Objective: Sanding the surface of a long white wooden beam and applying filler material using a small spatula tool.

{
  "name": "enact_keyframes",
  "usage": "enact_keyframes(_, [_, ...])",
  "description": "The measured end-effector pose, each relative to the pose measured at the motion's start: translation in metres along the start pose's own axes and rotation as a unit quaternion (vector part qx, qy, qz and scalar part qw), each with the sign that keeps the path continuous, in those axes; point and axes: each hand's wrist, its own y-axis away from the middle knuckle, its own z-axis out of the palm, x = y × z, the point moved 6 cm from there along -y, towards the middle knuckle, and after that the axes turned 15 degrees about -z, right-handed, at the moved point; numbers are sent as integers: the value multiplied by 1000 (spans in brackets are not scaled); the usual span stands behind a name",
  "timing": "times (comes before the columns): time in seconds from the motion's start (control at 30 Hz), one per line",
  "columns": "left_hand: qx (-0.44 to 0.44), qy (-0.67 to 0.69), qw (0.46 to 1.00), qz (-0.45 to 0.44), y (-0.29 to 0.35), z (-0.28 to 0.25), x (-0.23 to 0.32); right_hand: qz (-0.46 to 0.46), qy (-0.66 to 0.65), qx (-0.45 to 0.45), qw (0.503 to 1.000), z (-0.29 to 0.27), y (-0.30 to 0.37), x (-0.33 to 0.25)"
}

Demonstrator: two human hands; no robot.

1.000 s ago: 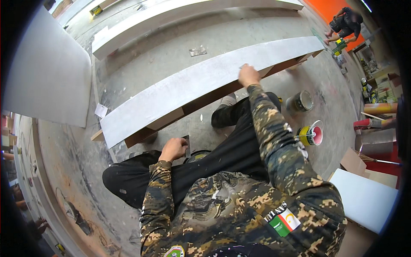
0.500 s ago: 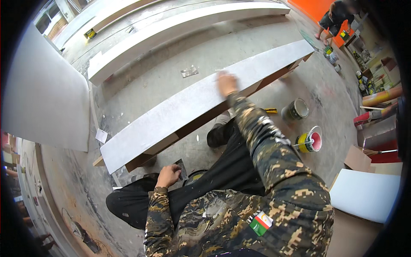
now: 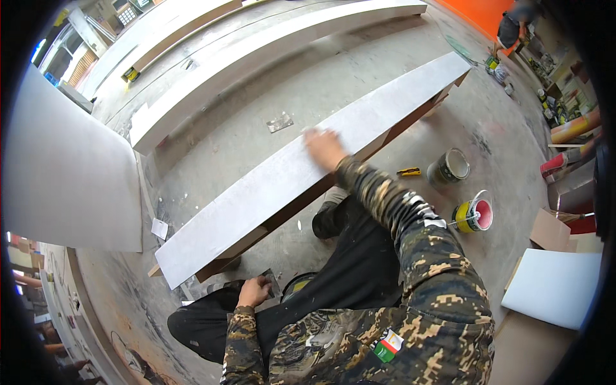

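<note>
A long white board (image 3: 256, 200) with brown undersides lies slanting in front of me, raised off the floor. My right hand (image 3: 325, 149) presses on its top face near the middle, fingers curled and a little blurred; whatever is under them is hidden. My left hand (image 3: 255, 292) rests by my bent knee, closed on a thin, dark, flat scraper blade (image 3: 274, 282). Partly hidden by my leg, a dark tub with a yellow label (image 3: 296, 286) stands beside that blade.
On the right stand a grey can (image 3: 451, 168) and an open pail with pink inside (image 3: 480, 215), a yellow-handled cutter (image 3: 409, 171) near them. Another long white piece (image 3: 269, 61) lies beyond the board. A big white panel (image 3: 70, 160) leans left. A person (image 3: 510, 29) is far right.
My right hand has slid left and toward me along the white board. The left hand stays by my knee with the scraper blade. The whole view has shifted slightly.
</note>
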Motion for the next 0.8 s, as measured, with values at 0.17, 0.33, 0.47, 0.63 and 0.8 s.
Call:
enact_keyframes(0.17, [28,30,999,-10,-10,-2,5,405,-7,-47,913,12,84,250])
enact_keyframes(0.33, [8,2,999,-44,-2,-4,-6,109,-65,-147,981,33,26,101])
enact_keyframes(0.47, [-15,-25,998,-56,1,-1,-12,-18,-26,20,999,-6,14,18])
enact_keyframes(0.63, [-4,1,1000,-27,-7,0,10,309,-72,-105,943,30,68,262])
enact_keyframes(0.8, [15,38,999,-14,-10,0,6,290,-13,-137,947,28,75,209])
